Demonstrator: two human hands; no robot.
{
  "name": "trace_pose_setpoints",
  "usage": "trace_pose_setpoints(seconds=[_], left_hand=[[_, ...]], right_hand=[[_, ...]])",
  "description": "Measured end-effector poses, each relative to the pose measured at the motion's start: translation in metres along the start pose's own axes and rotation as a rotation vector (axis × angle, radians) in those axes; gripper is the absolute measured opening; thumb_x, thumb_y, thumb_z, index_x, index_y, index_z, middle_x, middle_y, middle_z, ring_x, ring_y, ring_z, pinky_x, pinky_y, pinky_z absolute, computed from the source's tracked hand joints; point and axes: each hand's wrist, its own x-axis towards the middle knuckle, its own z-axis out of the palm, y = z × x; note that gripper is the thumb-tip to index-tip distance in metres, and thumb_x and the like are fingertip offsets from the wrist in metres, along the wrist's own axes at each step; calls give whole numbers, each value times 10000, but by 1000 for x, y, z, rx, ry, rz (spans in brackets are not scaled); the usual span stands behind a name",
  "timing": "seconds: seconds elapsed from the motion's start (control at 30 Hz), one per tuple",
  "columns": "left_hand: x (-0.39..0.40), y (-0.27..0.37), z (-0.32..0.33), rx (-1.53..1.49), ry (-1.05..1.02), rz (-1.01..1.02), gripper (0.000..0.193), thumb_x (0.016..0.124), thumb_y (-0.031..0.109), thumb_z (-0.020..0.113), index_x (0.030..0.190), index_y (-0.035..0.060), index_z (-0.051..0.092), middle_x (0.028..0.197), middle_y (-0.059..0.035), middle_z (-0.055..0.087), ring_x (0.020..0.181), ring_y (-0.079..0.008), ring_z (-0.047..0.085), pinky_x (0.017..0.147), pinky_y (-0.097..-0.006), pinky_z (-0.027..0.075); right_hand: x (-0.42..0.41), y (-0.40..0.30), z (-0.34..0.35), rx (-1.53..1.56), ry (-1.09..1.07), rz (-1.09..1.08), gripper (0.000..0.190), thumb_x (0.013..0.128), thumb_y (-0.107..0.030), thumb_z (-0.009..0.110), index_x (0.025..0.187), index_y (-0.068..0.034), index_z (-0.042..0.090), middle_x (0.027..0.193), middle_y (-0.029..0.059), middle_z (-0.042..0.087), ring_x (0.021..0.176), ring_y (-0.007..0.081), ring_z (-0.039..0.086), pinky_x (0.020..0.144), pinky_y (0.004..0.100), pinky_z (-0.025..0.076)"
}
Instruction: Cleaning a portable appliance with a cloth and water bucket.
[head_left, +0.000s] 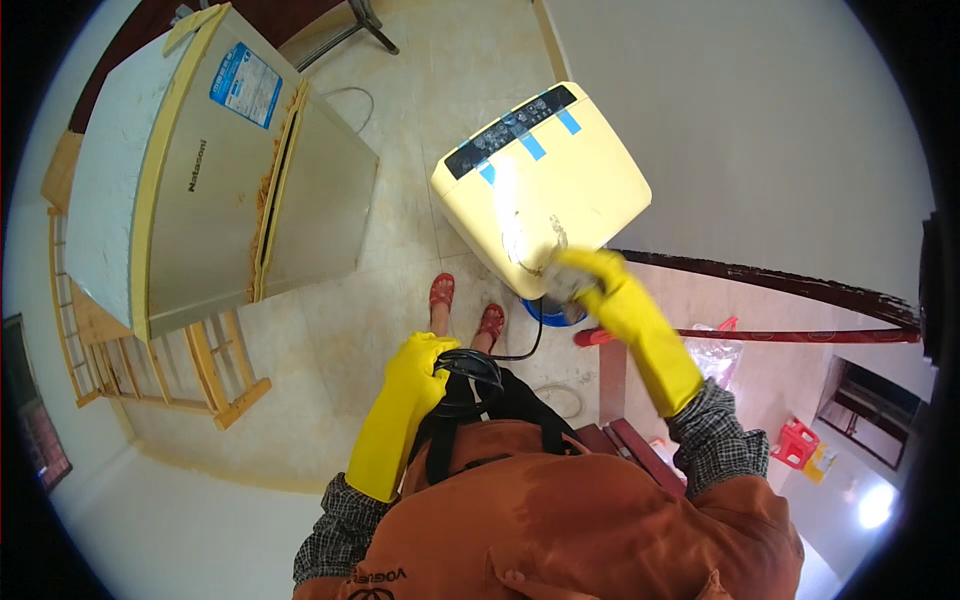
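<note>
In front of me stands a pale yellow appliance (570, 180), apparently a small washing machine, with a black control panel (510, 131) and strips of blue tape on its top. Dark smudges (557, 231) mark its near corner. A yellow rubber glove covers my right hand (611, 281), which grips a greyish cloth or pad (566, 283), blurred, against that corner. My left hand (421, 366), gloved alike, is closed around a coiled black power cord (472, 367). One length of the cord runs up to the appliance's near edge. Beneath that edge a blue bucket (559, 313) is partly hidden.
A rust-stained refrigerator (217, 195) stands at left, beside a slatted wooden frame (202, 367). On the right are a dark, worn door frame (750, 281), a clear plastic bag (716, 356) and a red plastic stool (795, 442). Metal legs (360, 30) show at the top.
</note>
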Motion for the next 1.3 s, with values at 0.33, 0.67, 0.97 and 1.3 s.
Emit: trace_pose_setpoints(seconds=[0.33, 0.67, 0.97, 1.3], left_hand=[[73, 101, -17, 208, -284, 146, 547, 672, 13, 698, 1199, 160, 688, 1162, -180, 644, 1118, -393, 580, 967, -451, 473], [57, 67, 31, 212, -362, 381, 408, 707, 43, 692, 1101, 147, 706, 989, -106, 664, 948, -349, 626, 786, -442, 520], [127, 129, -22, 198, -313, 490, 449, 646, 8, 773, 1079, 110, 710, 882, -134, 654, 780, -320, 632, 713, -379, 531], [261, 196, -12, 438, -347, 952, 426, 630, -75, 647, 1027, 62, 718, 863, -132, 667, 878, -340, 634, 774, -400, 505]], right_hand=[[210, 16, -9, -483, 614, -322, 448, 815, -196, 685, 1254, -146, 614, 1249, 132, 635, 1150, 350, 600, 959, 415, 491], [92, 11, 102, -674, -105, -558, 239, 774, -207, 658, 1002, -162, 710, 956, 92, 656, 1003, 316, 621, 816, 428, 515], [111, 21, -92, 88, 621, -22, 451, 797, -32, 646, 1246, -73, 644, 1030, 116, 714, 907, 213, 694, 770, 315, 554], [21, 108, 10, -372, 911, -115, 516, 748, -48, 667, 1253, -144, 635, 1233, 178, 649, 1078, 417, 615, 958, 466, 487]])
